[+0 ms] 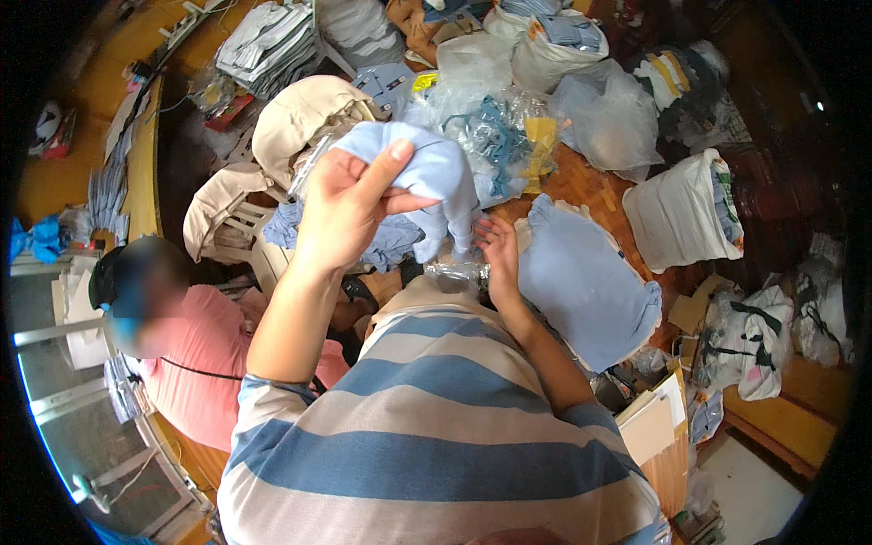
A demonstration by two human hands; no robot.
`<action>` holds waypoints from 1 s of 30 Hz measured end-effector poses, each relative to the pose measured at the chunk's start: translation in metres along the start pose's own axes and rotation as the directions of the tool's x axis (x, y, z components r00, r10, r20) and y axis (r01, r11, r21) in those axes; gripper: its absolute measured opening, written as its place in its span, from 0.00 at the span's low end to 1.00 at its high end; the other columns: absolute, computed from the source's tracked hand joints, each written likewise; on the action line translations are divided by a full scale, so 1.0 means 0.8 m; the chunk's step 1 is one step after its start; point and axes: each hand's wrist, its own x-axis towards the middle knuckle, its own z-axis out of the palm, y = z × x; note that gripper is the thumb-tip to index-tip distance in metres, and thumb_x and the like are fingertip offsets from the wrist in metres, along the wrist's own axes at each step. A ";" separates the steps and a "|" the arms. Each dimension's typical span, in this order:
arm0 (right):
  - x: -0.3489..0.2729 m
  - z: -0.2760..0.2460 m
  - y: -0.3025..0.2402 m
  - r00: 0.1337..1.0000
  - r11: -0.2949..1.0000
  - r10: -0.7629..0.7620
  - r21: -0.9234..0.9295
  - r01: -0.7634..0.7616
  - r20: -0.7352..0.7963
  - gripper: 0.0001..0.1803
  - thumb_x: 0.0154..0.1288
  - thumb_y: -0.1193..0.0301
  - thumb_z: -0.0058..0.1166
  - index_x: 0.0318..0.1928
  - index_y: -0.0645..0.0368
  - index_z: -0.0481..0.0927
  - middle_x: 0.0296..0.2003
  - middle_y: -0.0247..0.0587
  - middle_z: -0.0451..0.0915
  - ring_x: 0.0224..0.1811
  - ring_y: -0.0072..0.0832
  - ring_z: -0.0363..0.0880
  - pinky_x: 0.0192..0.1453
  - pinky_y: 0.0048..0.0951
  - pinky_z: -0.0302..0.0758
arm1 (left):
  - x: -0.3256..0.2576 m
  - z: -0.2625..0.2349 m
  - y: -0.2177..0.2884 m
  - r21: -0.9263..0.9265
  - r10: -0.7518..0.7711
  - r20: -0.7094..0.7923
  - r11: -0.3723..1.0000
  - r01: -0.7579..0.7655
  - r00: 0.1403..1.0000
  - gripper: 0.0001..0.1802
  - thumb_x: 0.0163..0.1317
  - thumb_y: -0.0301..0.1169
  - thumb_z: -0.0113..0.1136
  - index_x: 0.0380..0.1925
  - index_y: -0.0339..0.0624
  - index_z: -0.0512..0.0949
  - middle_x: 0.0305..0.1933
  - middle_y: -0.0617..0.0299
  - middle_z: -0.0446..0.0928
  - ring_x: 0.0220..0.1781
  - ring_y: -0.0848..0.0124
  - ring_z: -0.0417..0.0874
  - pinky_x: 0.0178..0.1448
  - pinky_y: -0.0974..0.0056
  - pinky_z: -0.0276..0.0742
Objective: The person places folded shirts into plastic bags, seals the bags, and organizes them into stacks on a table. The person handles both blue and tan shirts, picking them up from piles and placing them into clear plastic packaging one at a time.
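My left hand (350, 195) is raised in front of me, thumb and fingers pinching a light blue garment (436, 168). The cloth drapes over the fingers and hangs down to the right in folds. Close to its lower edge is my right hand (498, 250), fingers apart and slightly curled, holding nothing that I can see. Below the garment lies a crumpled clear plastic wrapper (457, 272). More crumpled blue clothing (395, 241) sits behind my left wrist. To the right of my right hand, a light blue cloth (586, 282) is spread flat.
A person in a pink top (200, 359) sits close on my left. Beige cloth (304, 118) covers a chair ahead. Clear plastic bags (604, 118) and a white sack (677, 213) stand on the wooden floor. Stacked packed shirts (263, 50) lie at the far left.
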 end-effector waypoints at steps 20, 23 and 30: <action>0.075 -0.122 -0.183 0.816 0.114 -0.511 -0.920 0.375 0.270 0.20 0.48 0.83 0.62 0.45 0.60 0.80 0.39 0.41 0.82 0.39 0.35 0.84 0.41 0.31 0.80 | 0.112 -0.141 0.106 0.894 0.498 -0.184 0.444 -0.067 0.848 0.20 0.60 0.39 0.74 0.30 0.29 0.82 0.22 0.61 0.79 0.15 0.77 0.78 0.17 0.72 0.67; 0.023 -0.162 -0.214 0.901 -0.237 -0.131 -0.896 0.376 0.413 0.16 0.52 0.80 0.62 0.44 0.57 0.81 0.38 0.39 0.80 0.37 0.37 0.83 0.39 0.33 0.80 | 0.125 -0.141 0.121 0.905 0.518 -0.102 0.404 -0.137 0.849 0.27 0.61 0.36 0.74 0.56 0.37 0.76 0.22 0.63 0.78 0.15 0.79 0.75 0.15 0.74 0.63; -0.097 -0.244 -0.240 0.946 -0.074 -0.304 -0.987 -0.140 -0.111 0.14 0.60 0.72 0.61 0.47 0.54 0.82 0.45 0.39 0.81 0.45 0.41 0.83 0.48 0.40 0.81 | 0.191 -0.120 0.078 0.794 0.175 -0.021 0.601 -0.090 0.984 0.16 0.69 0.36 0.66 0.52 0.39 0.81 0.23 0.67 0.78 0.16 0.79 0.77 0.17 0.74 0.68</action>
